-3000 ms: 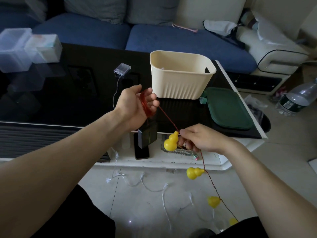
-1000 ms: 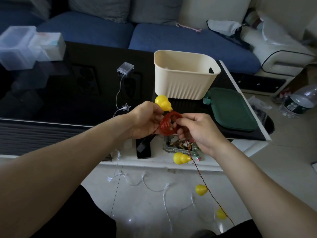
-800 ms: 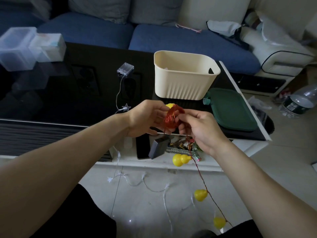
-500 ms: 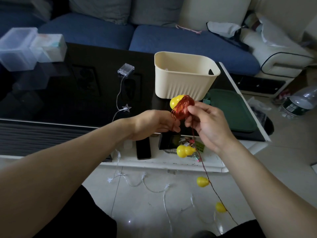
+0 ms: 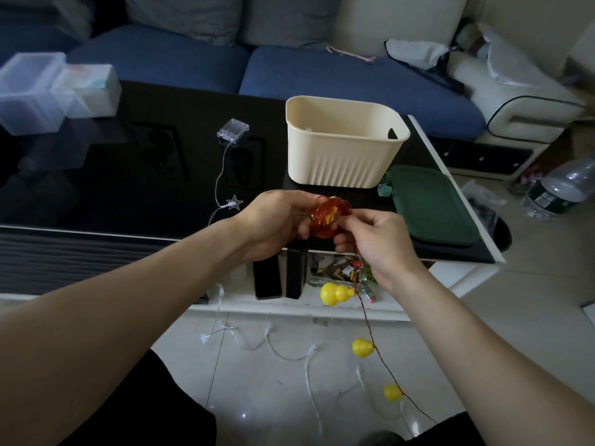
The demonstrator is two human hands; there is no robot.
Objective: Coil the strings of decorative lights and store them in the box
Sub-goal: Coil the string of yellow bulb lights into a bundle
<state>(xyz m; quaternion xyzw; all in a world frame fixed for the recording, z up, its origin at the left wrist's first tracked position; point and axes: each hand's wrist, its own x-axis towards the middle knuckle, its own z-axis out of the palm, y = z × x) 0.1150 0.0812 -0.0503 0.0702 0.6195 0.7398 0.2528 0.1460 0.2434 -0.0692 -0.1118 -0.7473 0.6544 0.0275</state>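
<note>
Red wire, thin and springy by the look of it, is wound into a small coil [image 5: 325,217] that the left hand [image 5: 277,223] grips with curled fingers just in front of the table [image 5: 128,188] edge, a yellow bulb half buried among the turns. The right hand [image 5: 375,243] pinches the wire where it leaves the coil, fingers curled round it, and the loose tail [image 5: 370,336] hangs from there down toward the floor with three more yellow gourd bulbs [image 5: 336,293] spaced along it. All of this looks very light; the wire probably holds a bend but will spring open if let go, and the hollow plastic bulbs look easy to snag or crush, so the better hold is on the wire close to the coil, not on a bulb. The cream box [image 5: 341,146] stands open on the table just beyond the hands; only a pale speck shows against its inner wall, and its floor is hidden. Its green lid [image 5: 431,207] lies flat to the right. A second string, clear with star lights [image 5: 233,202], runs from a clear battery case [image 5: 232,131] on the table over the edge to the floor, not yet coiled. Two translucent tubs [image 5: 48,91] sit far left, contents unclear.
</note>
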